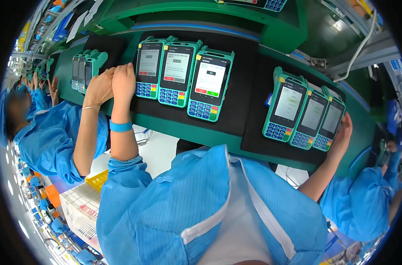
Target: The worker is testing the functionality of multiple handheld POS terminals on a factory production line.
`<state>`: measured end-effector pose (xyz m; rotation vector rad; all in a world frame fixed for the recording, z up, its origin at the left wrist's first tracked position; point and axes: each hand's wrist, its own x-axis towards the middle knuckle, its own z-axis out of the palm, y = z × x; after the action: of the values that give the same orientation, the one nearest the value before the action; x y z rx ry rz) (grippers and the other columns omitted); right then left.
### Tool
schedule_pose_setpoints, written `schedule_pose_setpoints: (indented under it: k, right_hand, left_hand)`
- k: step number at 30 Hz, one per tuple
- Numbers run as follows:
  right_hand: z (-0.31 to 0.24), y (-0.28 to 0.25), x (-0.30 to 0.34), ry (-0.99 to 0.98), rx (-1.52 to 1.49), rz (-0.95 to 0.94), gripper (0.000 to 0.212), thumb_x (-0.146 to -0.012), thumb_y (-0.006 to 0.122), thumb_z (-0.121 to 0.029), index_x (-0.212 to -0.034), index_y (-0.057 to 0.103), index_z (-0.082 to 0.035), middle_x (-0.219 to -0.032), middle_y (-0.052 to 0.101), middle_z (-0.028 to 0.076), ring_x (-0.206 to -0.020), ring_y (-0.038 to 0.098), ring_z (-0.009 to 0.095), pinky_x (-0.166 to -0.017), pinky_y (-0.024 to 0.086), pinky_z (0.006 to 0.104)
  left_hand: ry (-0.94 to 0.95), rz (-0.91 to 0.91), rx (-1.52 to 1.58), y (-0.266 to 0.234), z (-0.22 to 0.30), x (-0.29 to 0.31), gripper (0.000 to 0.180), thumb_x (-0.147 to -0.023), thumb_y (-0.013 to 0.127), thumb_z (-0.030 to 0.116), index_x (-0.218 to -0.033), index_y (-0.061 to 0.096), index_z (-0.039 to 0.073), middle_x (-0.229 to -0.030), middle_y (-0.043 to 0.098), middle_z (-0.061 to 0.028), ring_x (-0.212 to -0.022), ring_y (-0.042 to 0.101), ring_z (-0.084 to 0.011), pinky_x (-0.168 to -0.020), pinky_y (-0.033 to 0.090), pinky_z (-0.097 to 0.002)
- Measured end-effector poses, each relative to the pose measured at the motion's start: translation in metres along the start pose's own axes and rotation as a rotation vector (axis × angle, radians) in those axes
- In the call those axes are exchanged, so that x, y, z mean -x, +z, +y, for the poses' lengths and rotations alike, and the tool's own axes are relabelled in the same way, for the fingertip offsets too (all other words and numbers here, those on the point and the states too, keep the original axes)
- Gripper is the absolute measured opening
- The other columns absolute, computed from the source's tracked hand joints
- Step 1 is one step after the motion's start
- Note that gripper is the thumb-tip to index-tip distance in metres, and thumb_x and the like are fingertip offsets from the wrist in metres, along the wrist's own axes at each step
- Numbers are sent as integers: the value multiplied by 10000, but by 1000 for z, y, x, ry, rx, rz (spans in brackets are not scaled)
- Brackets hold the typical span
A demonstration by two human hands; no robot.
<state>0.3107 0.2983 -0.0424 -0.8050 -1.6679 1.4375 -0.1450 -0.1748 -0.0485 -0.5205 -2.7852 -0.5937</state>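
Note:
Three teal-framed handheld payment terminals (209, 86) with lit screens and keypads stand side by side in the middle. My left hand (123, 81), below it a blue wristband, is against the left side of the leftmost one (148, 70); its fingers are bunched and partly hidden, so their grip is unclear. A co-worker's hand (103, 85) with a thin bracelet is right beside it. Another row of three terminals (287, 104) stands on the right. My right hand (342, 134) lies along the outer edge of the rightmost terminal (330, 121), fingers fairly straight, holding nothing.
Black mats (243, 97) cover parts of the green bench (159, 123). More terminals (81, 73) stand at far left by the co-worker in blue (55, 137). A green shelf (280, 33) runs behind, a white cable (362, 46) hangs at right, and another person (360, 203) sits there.

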Motion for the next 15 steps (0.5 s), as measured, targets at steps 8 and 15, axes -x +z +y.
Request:
schedule_pose_setpoints:
  k: [8,15]
  right_hand:
    - [24,-41,-15,-95,102,48,749,-960,372,-577,-1412,406,19,-1427,456,150,-1315,421,245,-1119,280,381]
    - [15,-126,-36,-6,-61,-22,730,-986,299,-508,-1450,349,53,-1498,385,173,-1407,323,254,-1167,195,373]
  left_hand:
    - [-33,-78,237,5,23,16,377,-977,444,265,-948,665,-40,-988,655,-237,-972,598,-404,-849,462,-440]
    - [15,-120,335,0,96,51,342,-985,444,220,-987,671,-35,-1028,650,-214,-971,606,-383,-862,469,-421]
